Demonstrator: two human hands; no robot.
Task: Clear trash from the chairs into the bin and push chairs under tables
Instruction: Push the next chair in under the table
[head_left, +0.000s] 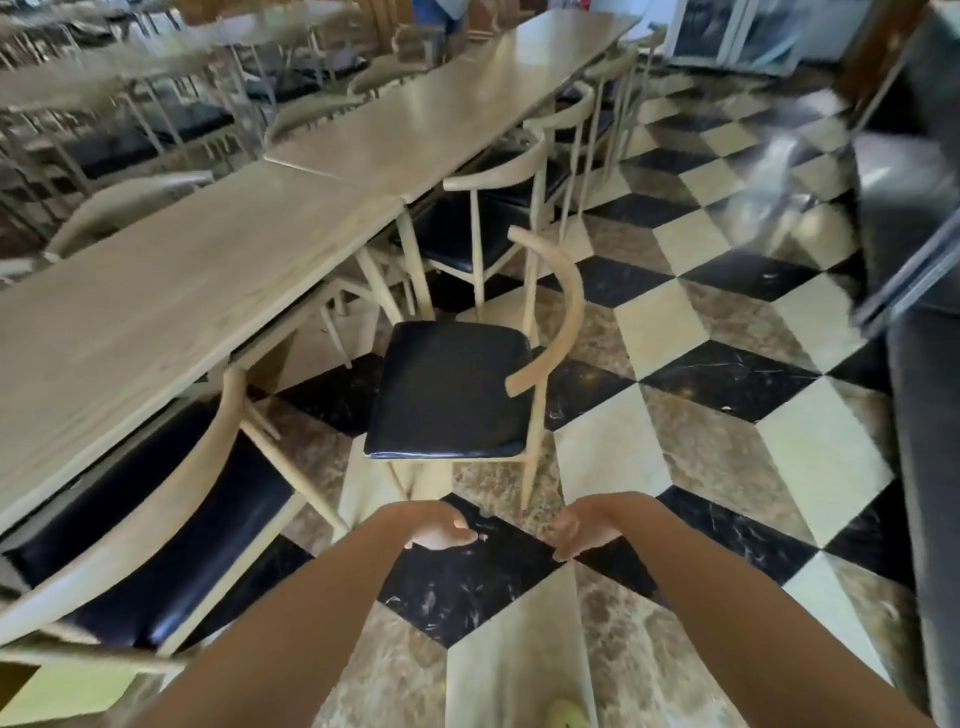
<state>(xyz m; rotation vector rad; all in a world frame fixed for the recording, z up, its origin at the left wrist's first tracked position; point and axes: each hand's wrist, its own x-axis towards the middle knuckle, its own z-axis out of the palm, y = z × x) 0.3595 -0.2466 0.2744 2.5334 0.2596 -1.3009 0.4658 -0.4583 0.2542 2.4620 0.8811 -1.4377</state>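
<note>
The pulled-out chair (452, 389) stands on the checkered floor (727, 364) just beside the long table (156, 312), its seat bare. Your left hand (439, 530) and right hand (584, 530) are loosely open, holding nothing. Expect a rigid, fairly light wooden frame; grip the curved backrest (563, 312), not the padded seat, which gives no firm hold.

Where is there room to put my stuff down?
The near table top is bare between its chairs, and so is the pulled-out chair seat ahead of both hands. The far-left rows of chairs and tables look crowded.
</note>
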